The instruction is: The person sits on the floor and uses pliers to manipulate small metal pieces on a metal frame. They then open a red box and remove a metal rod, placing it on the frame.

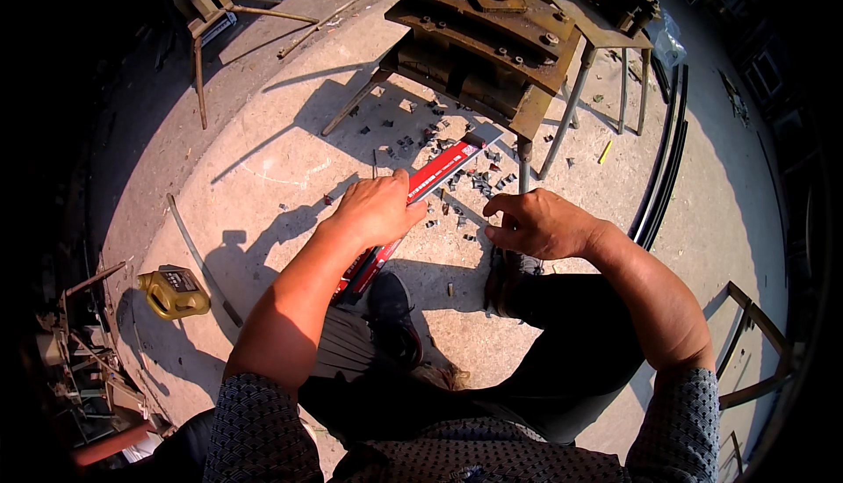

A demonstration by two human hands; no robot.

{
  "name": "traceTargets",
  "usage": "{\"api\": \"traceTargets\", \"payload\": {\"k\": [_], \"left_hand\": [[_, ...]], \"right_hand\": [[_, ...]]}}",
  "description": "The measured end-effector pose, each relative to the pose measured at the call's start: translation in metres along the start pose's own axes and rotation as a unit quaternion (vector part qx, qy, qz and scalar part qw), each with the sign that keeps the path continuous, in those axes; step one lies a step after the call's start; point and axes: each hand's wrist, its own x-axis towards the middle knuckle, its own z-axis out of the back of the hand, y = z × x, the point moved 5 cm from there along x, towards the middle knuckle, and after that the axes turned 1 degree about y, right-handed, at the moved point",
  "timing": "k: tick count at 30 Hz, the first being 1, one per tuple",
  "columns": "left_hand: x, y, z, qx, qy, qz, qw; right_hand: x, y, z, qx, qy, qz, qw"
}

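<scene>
My left hand [373, 208] is wrapped round a long metal profile with red printed film [445, 162], which slants from beside my left shoe up to the machine. The far end of the profile [486, 135] is bare grey metal and lies at the front edge of a rusty, bolted press-like machine [479, 48]. To the right of the profile, my right hand [549, 224] hangs in the air with bent fingers. Its thumb and forefinger are a little apart, with nothing visible between them. Small dark cut metal pieces [481, 183] lie scattered on the ground below.
A yellow-gold jug [176, 293] stands at the left near a thin pipe [202, 259]. Long dark bars [665, 162] lie at the right, with a metal frame [755, 342] nearer. A second machine stand [606, 31] is behind. Scrap metal [97, 356] is piled at the lower left.
</scene>
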Motion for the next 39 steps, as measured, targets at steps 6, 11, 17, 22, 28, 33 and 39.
{"api": "traceTargets", "payload": {"k": [6,11,17,22,28,33,39], "left_hand": [[0.0017,0.0025,0.0001,0.000,0.004,0.009,1.000],[0.0021,0.0047,0.0005,-0.004,-0.002,0.011,1.000],[0.0011,0.0046,0.0025,-0.005,0.004,0.013,1.000],[0.0016,0.0044,0.0023,-0.002,0.004,0.014,1.000],[0.0012,0.0053,0.0028,0.001,0.004,0.013,1.000],[0.0014,0.0062,0.0026,-0.005,-0.001,0.018,1.000],[0.0006,0.0067,0.0056,-0.010,-0.004,0.015,1.000]], "right_hand": [[0.0001,-0.0017,-0.0010,0.002,0.005,-0.002,1.000],[0.0008,-0.0020,-0.0017,0.006,0.003,0.003,1.000],[0.0002,0.0000,-0.0006,0.002,0.006,-0.004,1.000],[-0.0004,-0.0002,0.0001,-0.004,0.006,-0.010,1.000],[-0.0004,0.0004,0.0005,-0.001,0.007,-0.004,1.000],[-0.0002,-0.0020,-0.0005,0.002,-0.003,0.006,1.000],[-0.0008,-0.0007,-0.0003,-0.007,-0.007,0.019,1.000]]}}
